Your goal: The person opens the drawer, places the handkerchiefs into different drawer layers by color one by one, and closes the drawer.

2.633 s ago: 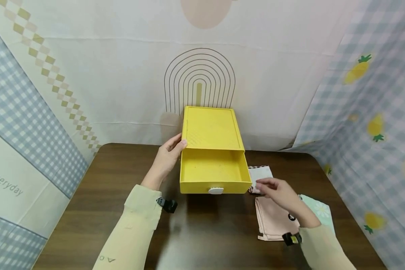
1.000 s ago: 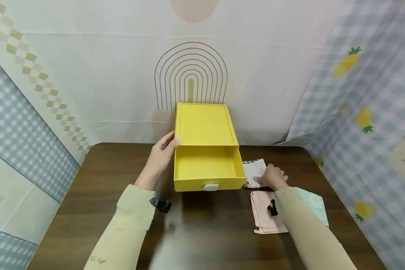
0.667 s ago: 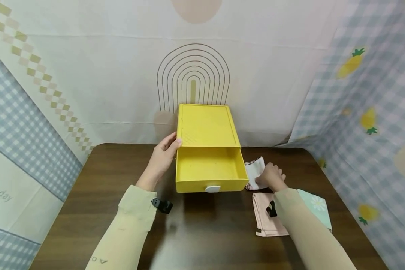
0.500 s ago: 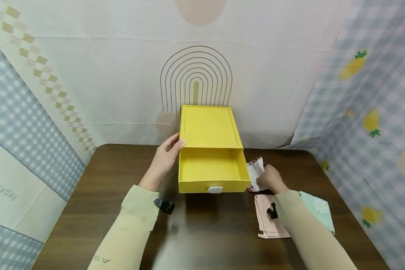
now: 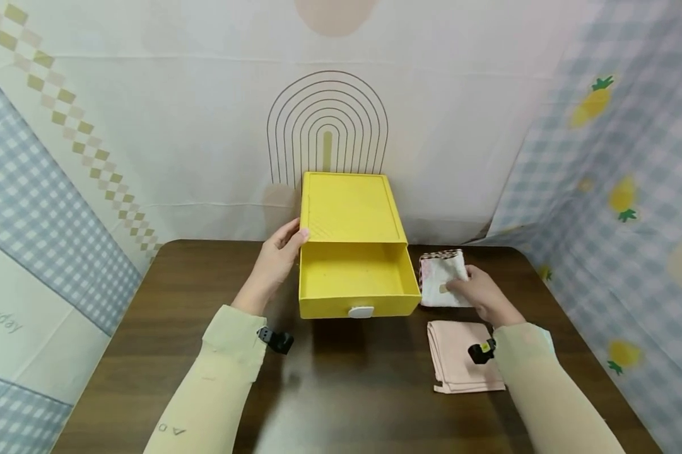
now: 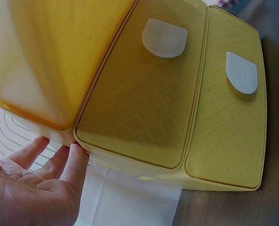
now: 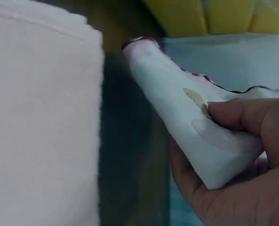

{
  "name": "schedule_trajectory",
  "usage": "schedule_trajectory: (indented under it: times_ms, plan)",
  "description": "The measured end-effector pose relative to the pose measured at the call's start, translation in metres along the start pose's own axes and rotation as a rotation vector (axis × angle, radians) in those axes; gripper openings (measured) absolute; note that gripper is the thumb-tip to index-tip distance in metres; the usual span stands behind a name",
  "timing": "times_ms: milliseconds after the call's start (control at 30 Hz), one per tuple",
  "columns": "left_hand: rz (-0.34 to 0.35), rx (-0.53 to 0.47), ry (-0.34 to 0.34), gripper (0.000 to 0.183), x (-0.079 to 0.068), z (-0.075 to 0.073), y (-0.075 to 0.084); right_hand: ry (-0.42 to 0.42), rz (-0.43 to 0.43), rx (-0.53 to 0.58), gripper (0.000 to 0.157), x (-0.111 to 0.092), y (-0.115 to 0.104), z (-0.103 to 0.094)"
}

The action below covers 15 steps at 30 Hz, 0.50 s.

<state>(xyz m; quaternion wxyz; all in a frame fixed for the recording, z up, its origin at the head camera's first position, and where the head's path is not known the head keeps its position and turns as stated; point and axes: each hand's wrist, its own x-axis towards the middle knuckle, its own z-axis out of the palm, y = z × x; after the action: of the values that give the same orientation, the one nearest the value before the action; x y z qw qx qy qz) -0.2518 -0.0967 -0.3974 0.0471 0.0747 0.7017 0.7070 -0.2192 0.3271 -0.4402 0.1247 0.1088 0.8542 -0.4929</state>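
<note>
The yellow box (image 5: 349, 205) had its top drawer (image 5: 325, 308) pulled out toward the near side, above two closed drawers (image 6: 139, 94). The left hand (image 5: 272, 265) touched the box's left side, fingers loosely spread. The right hand (image 5: 484, 293) pinched the white cloth (image 5: 438, 276) just right of the drawer. A pink cloth (image 5: 457, 353) lay nearer; the right sleeve (image 5: 545, 391) mostly hid a green cloth (image 5: 547, 339).

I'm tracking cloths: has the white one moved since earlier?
Yes: in the head view, the white cloth moved up and right relative to the drawer box.
</note>
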Motion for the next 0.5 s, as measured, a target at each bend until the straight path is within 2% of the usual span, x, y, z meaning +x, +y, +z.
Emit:
schedule_trajectory:
  times_ms: [67,200,300,400,500]
  plan:
    - [-0.009,-0.004,0.004,0.069,0.000,-0.002,-0.001,-0.020,0.003,0.018,0.065,-0.008,-0.004,-0.006]
    - [-0.021,-0.006,0.018,0.067,-0.001,-0.004,0.000,-0.012,-0.023,0.030,0.061,-0.021,-0.015,-0.018]
    - [-0.039,-0.008,0.019,0.065,-0.002,-0.003,0.003,0.014,-0.072,0.051,0.064,-0.030,-0.026,-0.027]
    - [-0.055,-0.006,0.004,0.063,-0.006,0.000,0.011,0.042,-0.123,0.082,0.065,-0.044,-0.041,-0.037]
    - [-0.062,0.008,-0.003,0.061,-0.012,0.004,0.023,0.085,-0.177,0.160,0.057,-0.059,-0.060,-0.042]
